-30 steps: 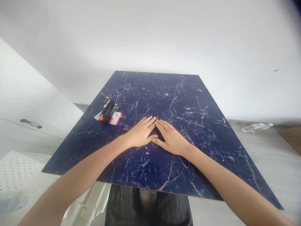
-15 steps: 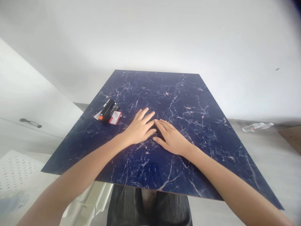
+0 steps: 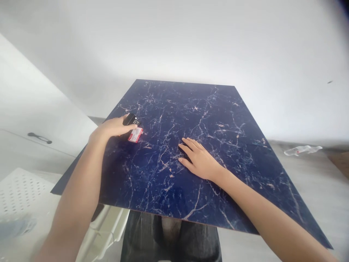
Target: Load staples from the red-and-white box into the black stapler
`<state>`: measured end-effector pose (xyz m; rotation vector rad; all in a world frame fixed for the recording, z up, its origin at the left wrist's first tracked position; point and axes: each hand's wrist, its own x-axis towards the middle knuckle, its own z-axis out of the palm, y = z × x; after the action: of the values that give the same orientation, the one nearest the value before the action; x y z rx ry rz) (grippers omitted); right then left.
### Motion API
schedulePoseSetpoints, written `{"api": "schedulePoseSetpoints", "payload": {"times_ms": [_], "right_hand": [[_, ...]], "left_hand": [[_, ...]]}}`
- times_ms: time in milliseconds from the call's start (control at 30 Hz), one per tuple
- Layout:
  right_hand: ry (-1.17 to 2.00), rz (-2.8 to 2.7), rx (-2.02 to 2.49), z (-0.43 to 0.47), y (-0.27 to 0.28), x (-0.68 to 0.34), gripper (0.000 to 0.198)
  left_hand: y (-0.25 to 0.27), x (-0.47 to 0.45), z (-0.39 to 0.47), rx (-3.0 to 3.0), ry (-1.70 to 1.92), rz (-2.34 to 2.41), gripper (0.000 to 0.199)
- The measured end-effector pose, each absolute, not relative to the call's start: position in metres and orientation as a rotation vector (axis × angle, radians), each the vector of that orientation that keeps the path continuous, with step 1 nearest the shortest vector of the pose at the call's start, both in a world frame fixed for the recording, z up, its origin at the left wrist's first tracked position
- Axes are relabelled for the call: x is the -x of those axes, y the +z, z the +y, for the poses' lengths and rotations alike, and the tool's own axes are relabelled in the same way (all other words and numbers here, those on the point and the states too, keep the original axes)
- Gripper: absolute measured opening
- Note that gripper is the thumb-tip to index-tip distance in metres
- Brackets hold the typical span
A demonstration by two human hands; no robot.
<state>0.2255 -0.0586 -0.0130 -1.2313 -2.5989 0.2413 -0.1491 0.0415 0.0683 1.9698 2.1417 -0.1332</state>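
Observation:
My left hand [image 3: 114, 127] is at the left side of the blue marbled tabletop [image 3: 174, 105], curled around a black object [image 3: 130, 119] with white lettering. Its thumb lies along the near side, and the other fingers are mostly hidden behind. Part of the black object is covered by the hand, so its exact kind cannot be told. Touching or just beside the thumb is a small flat red-and-white box [image 3: 135, 135]. Near the middle of the table my right hand [image 3: 201, 160] rests palm down, fingers spread, holding nothing.
A white cabinet with a dark handle [image 3: 39, 138] stands at the left. Below it is a white perforated seat [image 3: 20, 193]. On the floor to the right lies a clear plastic bottle [image 3: 302, 150], near a brown cardboard piece [image 3: 339, 160]. A white wall rises behind the table.
My left hand has moved left from beside the right hand to the black object and closed around it. My right hand stays in place, its fingers slightly more spread.

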Motion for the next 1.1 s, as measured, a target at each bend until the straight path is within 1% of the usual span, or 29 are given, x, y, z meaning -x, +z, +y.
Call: {"api": "schedulePoseSetpoints", "payload": {"times_ms": [100,200,333,433,500,600,667,733,800,900,967,1000,1100], "right_hand": [[0.243,-2.588,1.228,-0.058,-0.014,-0.225,0.062],[0.241,-2.581,1.220,-0.058,-0.014,-0.225,0.061],[0.251,-2.530,1.208,-0.057,-0.015,-0.223,0.059],[0.254,-2.300,1.235,-0.055,-0.015,-0.221,0.055],[0.240,-2.129,1.239,-0.054,-0.012,-0.221,0.048],[0.209,-1.996,1.193,-0.053,-0.005,-0.224,0.027],[0.191,-2.001,1.151,-0.054,-0.001,-0.226,0.013],[0.205,-2.078,1.098,-0.057,0.000,-0.227,0.008],[0.250,-2.164,1.065,-0.060,-0.001,-0.226,0.011],[0.349,-2.239,1.128,-0.064,-0.008,-0.221,0.032],[0.431,-2.260,1.196,-0.065,-0.011,-0.217,0.043],[0.470,-2.250,1.223,-0.065,-0.012,-0.215,0.044],[0.572,-2.173,1.265,-0.062,-0.010,-0.215,0.038]], "left_hand": [[0.065,0.158,0.048,-1.959,-0.093,2.033,0.077],[0.063,0.147,0.049,-2.078,-0.002,1.930,0.067],[0.056,0.109,0.037,-2.205,0.122,1.607,0.068],[0.047,0.073,0.019,-2.327,0.196,1.297,0.069],[0.042,0.055,0.008,-2.390,0.256,1.062,0.073],[0.040,0.051,0.003,-2.364,0.234,0.850,0.083],[0.045,0.063,0.008,-2.314,0.167,0.821,0.083],[0.050,0.079,0.017,-2.275,0.091,0.820,0.077],[0.055,0.092,0.026,-2.252,0.048,0.855,0.066],[0.057,0.099,0.031,-2.147,0.009,0.932,0.047],[0.055,0.096,0.030,-2.046,-0.020,0.938,0.043],[0.054,0.094,0.030,-2.010,-0.023,0.931,0.043],[0.051,0.089,0.029,-1.979,0.017,0.908,0.042]]}}
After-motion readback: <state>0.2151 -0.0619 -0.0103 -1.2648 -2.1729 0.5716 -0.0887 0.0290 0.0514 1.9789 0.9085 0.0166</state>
